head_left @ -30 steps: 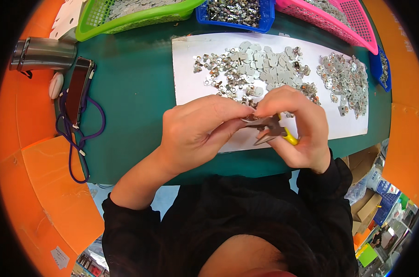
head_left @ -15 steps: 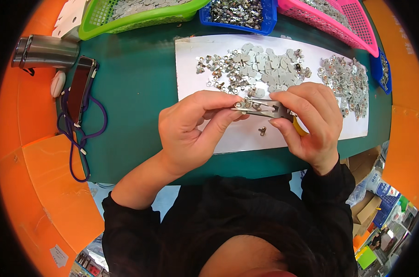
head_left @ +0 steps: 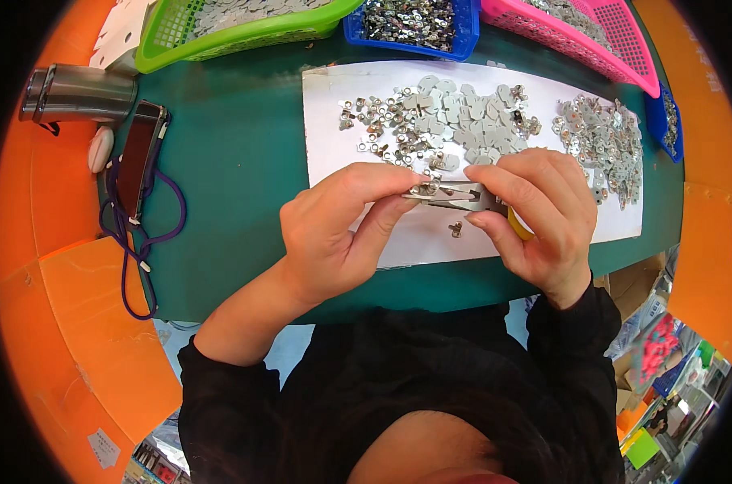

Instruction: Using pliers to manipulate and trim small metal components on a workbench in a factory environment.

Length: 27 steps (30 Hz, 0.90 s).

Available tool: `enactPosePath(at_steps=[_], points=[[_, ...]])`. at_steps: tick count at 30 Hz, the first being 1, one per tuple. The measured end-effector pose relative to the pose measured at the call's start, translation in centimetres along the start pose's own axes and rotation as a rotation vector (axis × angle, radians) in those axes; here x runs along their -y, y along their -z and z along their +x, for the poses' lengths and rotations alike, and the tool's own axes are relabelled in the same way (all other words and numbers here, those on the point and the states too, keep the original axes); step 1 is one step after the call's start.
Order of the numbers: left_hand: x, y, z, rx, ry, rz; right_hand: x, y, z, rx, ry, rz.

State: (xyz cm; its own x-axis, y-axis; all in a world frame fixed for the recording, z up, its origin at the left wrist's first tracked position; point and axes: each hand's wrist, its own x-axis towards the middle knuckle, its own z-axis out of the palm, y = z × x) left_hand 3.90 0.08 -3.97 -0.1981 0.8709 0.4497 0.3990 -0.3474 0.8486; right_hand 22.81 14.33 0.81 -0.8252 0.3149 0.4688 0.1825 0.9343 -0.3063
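My right hand is closed around a pair of pliers, its fingers on the tool's yellow handle. The steel jaws point left toward my left hand. Between thumb and forefinger, my left hand pinches a small metal clip at the jaw tips; fingers hide part of it. On the white board just below the pliers lies a loose metal clip. Beyond my hands are a pile of shiny small clips and a pile of flat grey plates.
At the board's right lies a heap of metal parts. Along the back stand a green basket, a blue bin and a pink basket, all holding parts. A phone with a purple cord and a steel tumbler are at left.
Pliers and clip have shifted slightly, and the gap between the jaws looks a little narrower. A blurred pink-red thing has come into view at the lower right, beyond the table.
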Motion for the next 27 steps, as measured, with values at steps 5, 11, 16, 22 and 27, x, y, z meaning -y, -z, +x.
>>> enactPosePath(at_steps=[5,11,16,22,27], points=[[-0.5,0.1,0.5,0.004,-0.017,0.088,-0.2,0.1,0.0,0.013,0.037,0.0],[-0.1,0.2,1.3,0.018,-0.117,0.177,-0.2,0.7,0.0,0.067,0.078,-0.085],[0.0,0.6,1.8,0.077,-0.234,0.337,0.0,0.9,0.0,0.115,0.085,-0.121],[0.0,1.0,1.8,0.133,-0.266,0.394,0.5,0.6,-0.1,0.157,0.06,-0.088],[-0.1,0.7,1.3,-0.053,-0.06,0.255,-0.1,0.6,-0.3,0.199,-0.083,0.175]])
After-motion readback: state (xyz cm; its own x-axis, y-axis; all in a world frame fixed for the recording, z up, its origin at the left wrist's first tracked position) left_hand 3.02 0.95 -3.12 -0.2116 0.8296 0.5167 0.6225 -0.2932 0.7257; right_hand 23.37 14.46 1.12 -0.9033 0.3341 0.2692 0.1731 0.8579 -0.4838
